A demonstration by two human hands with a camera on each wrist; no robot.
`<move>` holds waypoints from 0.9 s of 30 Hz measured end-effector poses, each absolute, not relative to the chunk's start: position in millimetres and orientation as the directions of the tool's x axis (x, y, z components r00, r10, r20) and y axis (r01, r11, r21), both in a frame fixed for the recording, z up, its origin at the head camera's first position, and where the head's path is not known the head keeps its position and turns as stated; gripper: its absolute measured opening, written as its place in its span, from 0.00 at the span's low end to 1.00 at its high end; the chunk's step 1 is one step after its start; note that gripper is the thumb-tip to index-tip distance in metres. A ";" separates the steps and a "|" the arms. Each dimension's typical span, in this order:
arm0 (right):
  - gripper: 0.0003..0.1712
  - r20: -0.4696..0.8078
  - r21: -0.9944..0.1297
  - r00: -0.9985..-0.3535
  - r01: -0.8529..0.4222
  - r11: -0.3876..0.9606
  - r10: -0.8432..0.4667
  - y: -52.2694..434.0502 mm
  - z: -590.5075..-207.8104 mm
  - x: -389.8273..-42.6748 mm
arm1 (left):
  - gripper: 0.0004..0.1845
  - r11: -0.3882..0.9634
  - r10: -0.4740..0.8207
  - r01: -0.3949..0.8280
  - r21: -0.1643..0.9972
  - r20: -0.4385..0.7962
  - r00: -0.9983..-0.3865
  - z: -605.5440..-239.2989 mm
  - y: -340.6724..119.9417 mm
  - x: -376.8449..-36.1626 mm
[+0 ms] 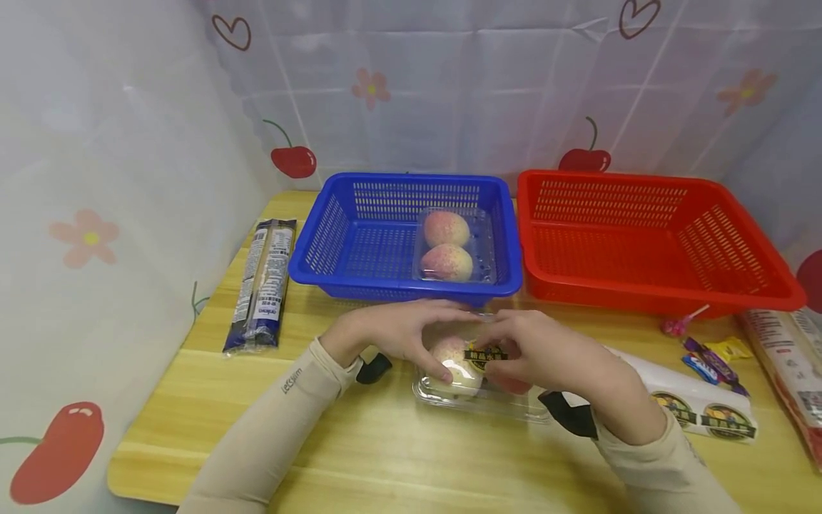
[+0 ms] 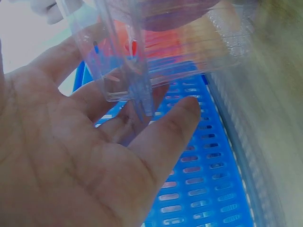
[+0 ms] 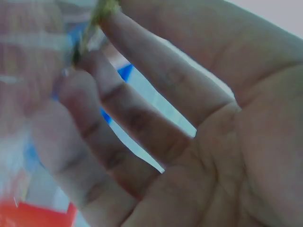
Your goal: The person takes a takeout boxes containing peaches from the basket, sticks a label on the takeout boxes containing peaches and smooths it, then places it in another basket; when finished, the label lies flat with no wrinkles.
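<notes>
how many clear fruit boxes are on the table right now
2. One clear box sits in the blue basket with two peaches; the other clear box lies on the table between both hands. The red basket shows none.

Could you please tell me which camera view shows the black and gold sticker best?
The head view: the round black and gold sticker sits there under the right hand. The right wrist view catches only a blurred edge; the left wrist view shows none.
</notes>
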State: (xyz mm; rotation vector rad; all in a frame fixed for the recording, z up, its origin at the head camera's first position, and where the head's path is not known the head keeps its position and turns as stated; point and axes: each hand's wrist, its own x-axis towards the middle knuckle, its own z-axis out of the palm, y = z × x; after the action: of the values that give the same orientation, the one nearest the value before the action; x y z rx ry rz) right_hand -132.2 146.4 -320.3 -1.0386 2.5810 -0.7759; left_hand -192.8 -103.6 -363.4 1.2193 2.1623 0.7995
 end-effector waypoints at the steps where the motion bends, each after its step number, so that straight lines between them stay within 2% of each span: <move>1: 0.10 -0.045 -0.569 -0.715 -0.556 0.606 -0.698 149.2 -319.0 -133.2 | 0.50 0.429 0.873 0.563 0.707 -0.163 -0.460 -362.9 -103.7 -192.4; 10: 0.09 -0.107 -0.597 -0.732 -0.494 0.632 -0.673 159.9 -317.1 -140.2 | 0.50 0.452 0.859 0.525 0.721 -0.192 -0.475 -361.0 -104.4 -191.2; 18: 0.10 -0.044 -0.588 -0.689 -0.568 0.576 -0.724 162.3 -320.6 -146.0 | 0.50 0.456 0.858 0.539 0.708 -0.188 -0.478 -360.3 -105.3 -192.3; 27: 0.11 -0.149 -0.650 -0.736 -0.430 0.627 -0.660 168.7 -320.4 -147.4 | 0.49 0.463 0.857 0.555 0.691 -0.188 -0.480 -360.7 -104.0 -189.3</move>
State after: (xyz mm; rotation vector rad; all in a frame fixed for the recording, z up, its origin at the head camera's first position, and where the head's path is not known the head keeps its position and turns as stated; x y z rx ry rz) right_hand -147.4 168.7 -320.4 -0.8688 2.4770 -0.8477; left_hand -189.3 -104.0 -360.7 1.1731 2.1933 0.7629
